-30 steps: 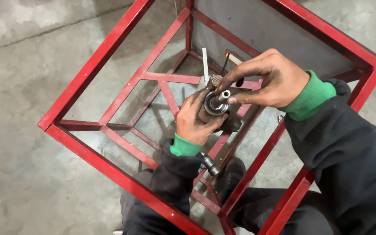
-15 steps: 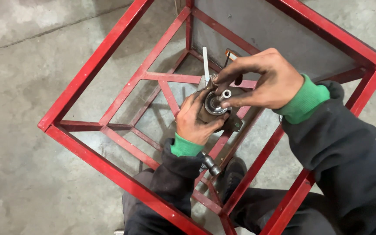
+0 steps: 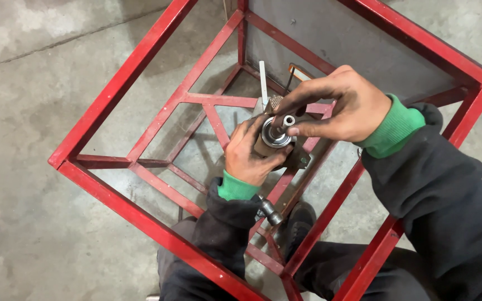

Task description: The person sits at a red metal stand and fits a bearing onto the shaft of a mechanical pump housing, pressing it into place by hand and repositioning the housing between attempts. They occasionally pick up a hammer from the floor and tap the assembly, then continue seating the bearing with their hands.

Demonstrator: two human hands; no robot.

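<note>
Above the red frame [image 3: 140, 67], your left hand [image 3: 249, 153] is gripping the bearing housing [image 3: 274, 139]; your right hand [image 3: 336, 108] is pinching its half-seated pin [image 3: 288, 120].

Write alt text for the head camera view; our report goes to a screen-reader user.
A person's left hand grips a round metal part while the right hand pinches a small metal piece on top of it. They work inside a red steel frame on a concrete floor.
</note>
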